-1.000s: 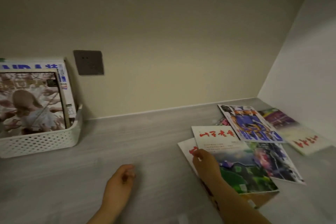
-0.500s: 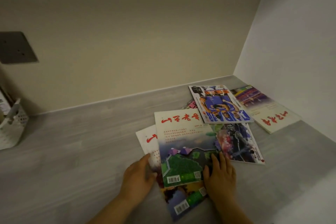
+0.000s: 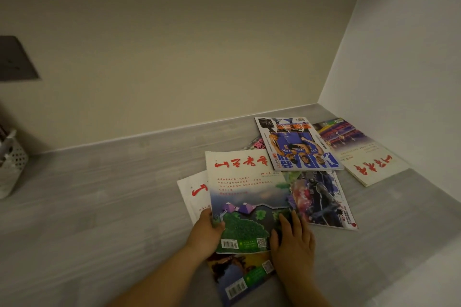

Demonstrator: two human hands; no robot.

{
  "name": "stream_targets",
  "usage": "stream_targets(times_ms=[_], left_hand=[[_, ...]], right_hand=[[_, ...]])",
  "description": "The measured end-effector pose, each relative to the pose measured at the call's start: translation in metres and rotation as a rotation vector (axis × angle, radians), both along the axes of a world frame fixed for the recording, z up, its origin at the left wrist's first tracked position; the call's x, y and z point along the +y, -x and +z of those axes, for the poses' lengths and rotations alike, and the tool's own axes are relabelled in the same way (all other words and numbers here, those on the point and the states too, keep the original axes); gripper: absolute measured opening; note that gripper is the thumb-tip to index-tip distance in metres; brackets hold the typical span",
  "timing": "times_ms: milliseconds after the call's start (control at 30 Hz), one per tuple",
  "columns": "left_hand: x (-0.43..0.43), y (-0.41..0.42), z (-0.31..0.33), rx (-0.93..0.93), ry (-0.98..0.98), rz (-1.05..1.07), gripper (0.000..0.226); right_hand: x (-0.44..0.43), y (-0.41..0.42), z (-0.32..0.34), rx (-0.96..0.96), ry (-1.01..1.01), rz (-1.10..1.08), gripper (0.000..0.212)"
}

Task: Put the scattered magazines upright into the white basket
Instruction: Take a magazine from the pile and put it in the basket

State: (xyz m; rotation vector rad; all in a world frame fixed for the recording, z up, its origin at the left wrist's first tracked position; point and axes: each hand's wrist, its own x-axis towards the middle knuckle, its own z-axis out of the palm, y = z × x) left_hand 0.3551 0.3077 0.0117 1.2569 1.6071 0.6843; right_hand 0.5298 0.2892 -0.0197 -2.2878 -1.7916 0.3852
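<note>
Pickup step, I'd say: my left hand (image 3: pixel 207 234) grips the top magazine (image 3: pixel 244 192) by its edge, and my right hand (image 3: pixel 291 239) lies flat on it, well right of the white basket (image 3: pixel 11 164). Next: lift it and carry it over upright.

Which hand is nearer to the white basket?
Left. The left hand grips the left edge of the top magazine, toward the white basket; the right hand rests on its right side, farther away.

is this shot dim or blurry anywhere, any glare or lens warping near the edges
Head view: dim, warm light, no glare on the top magazine, whose red title reads sharp. Head view: the white basket at the left edge is soft and cropped. Head view: wide-angle stretch skews the wall plate.
</note>
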Motion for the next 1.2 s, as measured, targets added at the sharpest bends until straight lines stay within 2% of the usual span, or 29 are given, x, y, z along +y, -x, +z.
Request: stream_targets(times_ms=[233, 333, 400, 500, 667, 767, 933, 1100, 1200], left_hand=[[-0.020, 0.017, 0.007, -0.041, -0.074, 0.090, 0.028], [-0.028, 0.038, 0.018, -0.118, -0.134, 0.145, 0.023], [-0.034, 0.056, 0.029, -0.197, -0.176, 0.182, 0.024], [-0.046, 0.096, 0.045, -0.234, -0.230, 0.183, 0.027], [-0.069, 0.193, 0.066, -0.151, -0.322, 0.224, 0.029], [-0.082, 0.246, 0.071, -0.131, -0.342, 0.224, 0.028], [-0.097, 0.320, 0.076, -0.182, -0.347, 0.363, 0.050], [-0.092, 0.412, 0.094, -0.005, -0.438, 0.535, 0.035], [-0.087, 0.465, 0.108, 0.039, -0.477, 0.620, 0.034]], right_hand=[[-0.006, 0.010, 0.014, 0.113, -0.047, -0.029, 0.055], [0.000, 0.025, 0.029, 0.328, -0.127, -0.113, 0.058], [0.009, 0.041, 0.042, 0.550, -0.142, -0.117, 0.052], [0.018, 0.082, 0.065, 0.872, -0.041, -0.138, 0.047], [0.018, 0.167, 0.082, 1.081, -0.002, -0.168, 0.028], [0.009, 0.221, 0.088, 1.089, -0.028, -0.054, 0.021], [-0.001, 0.306, 0.103, 1.077, -0.053, 0.116, 0.019], [-0.013, 0.393, 0.112, 1.156, -0.079, 0.236, 0.025], [-0.014, 0.436, 0.123, 1.222, -0.072, 0.289, 0.035]])
